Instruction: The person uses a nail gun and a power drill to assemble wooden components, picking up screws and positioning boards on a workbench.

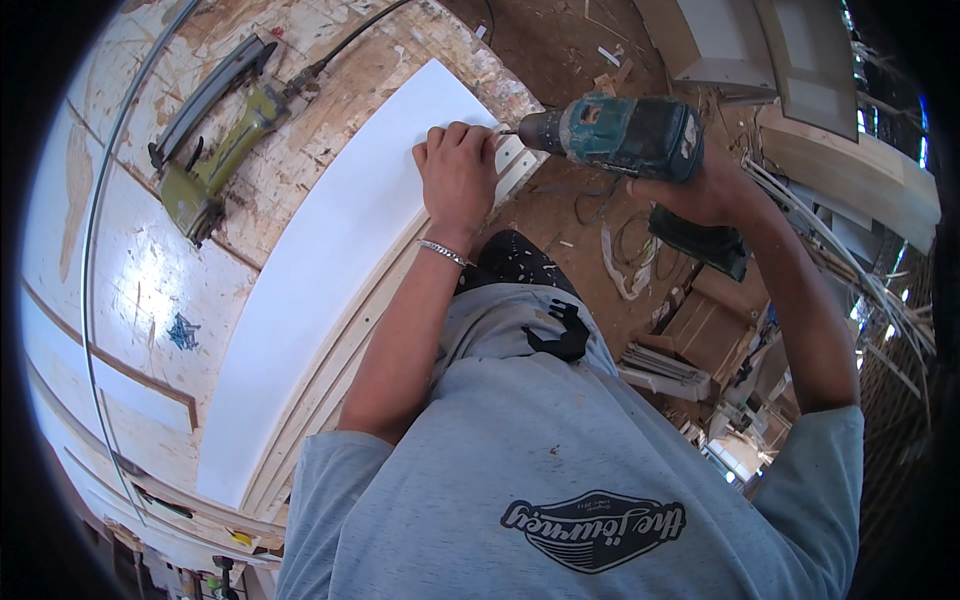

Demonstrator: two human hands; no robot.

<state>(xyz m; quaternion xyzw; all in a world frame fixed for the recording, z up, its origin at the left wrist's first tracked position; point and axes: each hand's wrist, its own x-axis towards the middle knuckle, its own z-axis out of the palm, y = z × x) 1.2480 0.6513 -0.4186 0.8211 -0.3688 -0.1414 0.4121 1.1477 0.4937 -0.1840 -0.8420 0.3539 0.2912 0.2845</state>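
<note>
My right hand (695, 192) grips a teal and black cordless drill (620, 135), held level with its chuck pointing left. The bit meets the right edge of a long white curved board (310, 260), close to its far end. On that board rests my left hand (460, 175), fingers curled and drawn together beside the bit. Whatever they hold, if anything, is hidden. Pale wooden strips (360, 318) with small dark spots run along the board's right side, under my left forearm.
An olive green nail gun (220, 165) with a hose lies on the scuffed workbench (300, 150). Nearer sits a small pile of bluish screws (183, 332). A thin metal rod (92, 250) crosses the left side. Panels (850, 175), cartons and scraps stand on the floor at right.
</note>
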